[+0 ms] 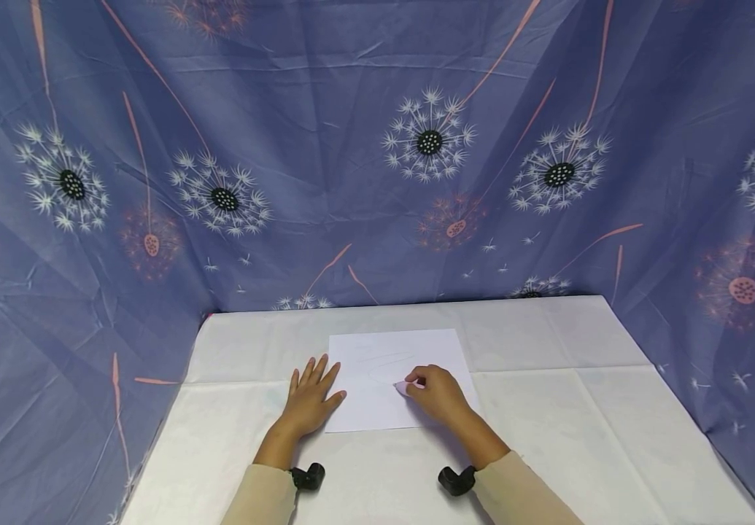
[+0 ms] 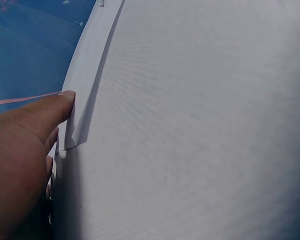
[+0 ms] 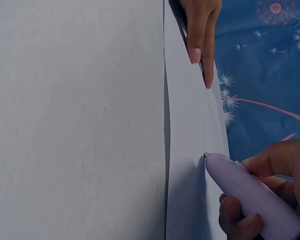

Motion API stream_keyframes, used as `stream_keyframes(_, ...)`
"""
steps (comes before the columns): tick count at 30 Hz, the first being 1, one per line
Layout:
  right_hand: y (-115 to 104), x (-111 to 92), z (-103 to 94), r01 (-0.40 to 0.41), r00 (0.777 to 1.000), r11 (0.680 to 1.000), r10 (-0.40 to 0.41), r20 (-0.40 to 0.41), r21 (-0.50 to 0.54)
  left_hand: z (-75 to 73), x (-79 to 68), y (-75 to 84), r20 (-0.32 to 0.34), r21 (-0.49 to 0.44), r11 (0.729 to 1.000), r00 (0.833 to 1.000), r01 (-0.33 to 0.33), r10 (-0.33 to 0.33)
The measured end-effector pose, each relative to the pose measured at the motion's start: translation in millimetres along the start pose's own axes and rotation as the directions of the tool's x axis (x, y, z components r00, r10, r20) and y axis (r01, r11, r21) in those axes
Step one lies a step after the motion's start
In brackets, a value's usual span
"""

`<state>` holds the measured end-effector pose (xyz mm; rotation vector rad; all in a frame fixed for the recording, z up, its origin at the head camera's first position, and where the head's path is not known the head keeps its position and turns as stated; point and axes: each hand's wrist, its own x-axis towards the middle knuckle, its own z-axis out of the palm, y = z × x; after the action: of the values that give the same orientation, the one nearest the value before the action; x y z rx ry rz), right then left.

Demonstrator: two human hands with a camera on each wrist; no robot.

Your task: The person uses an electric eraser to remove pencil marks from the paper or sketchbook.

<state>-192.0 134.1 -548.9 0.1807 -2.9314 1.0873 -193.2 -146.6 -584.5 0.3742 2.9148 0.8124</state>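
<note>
A white sheet of paper [image 1: 377, 408] lies on the table, with a few faint thin lines across its upper part. My left hand [image 1: 310, 401] rests with spread fingers at the sheet's left edge; its thumb touches the paper [image 2: 87, 75] in the left wrist view. In my right hand [image 1: 439, 394] I grip a thick lavender pen [image 3: 255, 195] between thumb and curled fingers. Its small dark tip meets the sheet [image 3: 187, 150] near a thin line in the right wrist view. From the head view, most of the pen is hidden by the fingers.
A white cloth with fold creases covers the table [image 1: 548, 408]. Behind and at both sides hangs a blue curtain [image 1: 324, 160] with dandelion prints. Black wrist devices [image 1: 308, 477] sit on both wrists, below beige sleeves [image 1: 262, 496].
</note>
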Motion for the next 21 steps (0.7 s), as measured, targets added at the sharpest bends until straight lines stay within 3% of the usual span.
stream_keyframes(21, 5.8, -3.7, -5.9, -0.058, 0.998, 0.998, 0.058, -0.003, -0.019, -0.6, 0.2, -0.6, 0.011, 0.007, 1.000, 1.000, 0.005, -0.005)
